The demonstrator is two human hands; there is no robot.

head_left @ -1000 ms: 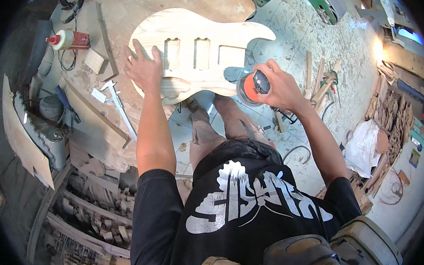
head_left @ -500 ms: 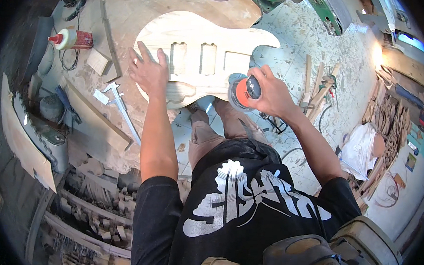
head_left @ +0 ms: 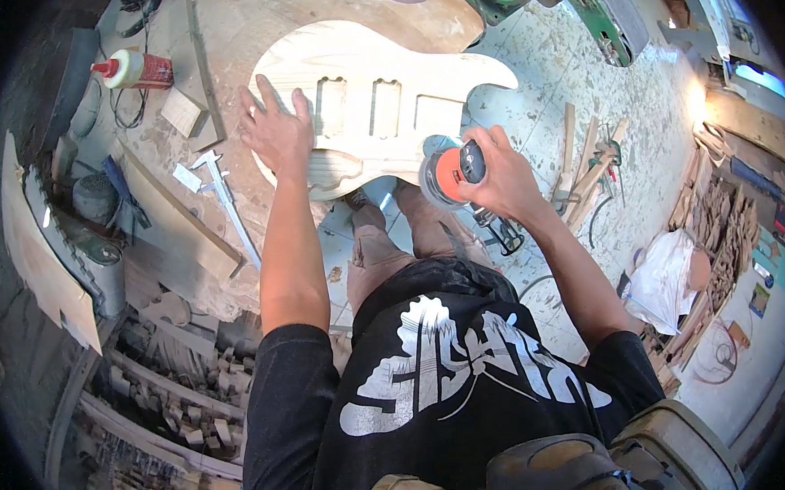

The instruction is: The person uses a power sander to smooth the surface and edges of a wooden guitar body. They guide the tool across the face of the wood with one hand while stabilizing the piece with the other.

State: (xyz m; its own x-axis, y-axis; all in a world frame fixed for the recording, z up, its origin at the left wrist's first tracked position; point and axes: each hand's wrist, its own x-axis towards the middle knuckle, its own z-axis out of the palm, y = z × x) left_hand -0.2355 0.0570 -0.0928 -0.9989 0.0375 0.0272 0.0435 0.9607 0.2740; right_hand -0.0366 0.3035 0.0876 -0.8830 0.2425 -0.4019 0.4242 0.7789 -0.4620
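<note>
the left hand [head_left: 276,131] lies flat, fingers spread, on the pale unfinished wooden guitar body [head_left: 375,111] with three routed cavities, which rests on the dusty workbench [head_left: 219,49]. the right hand [head_left: 501,180] grips a round orange-topped power sander [head_left: 446,172] at the body's lower edge. a metal caliper [head_left: 228,197] lies just left of the body.

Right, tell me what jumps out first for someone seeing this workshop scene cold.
The pale wooden guitar body with three cut-out pockets lies on the dusty workbench at top centre, and the left hand presses flat on its left part. The right hand grips an orange-topped sander at the body's lower right edge. A white glue bottle with a red cap lies at the upper left of the bench.
</note>
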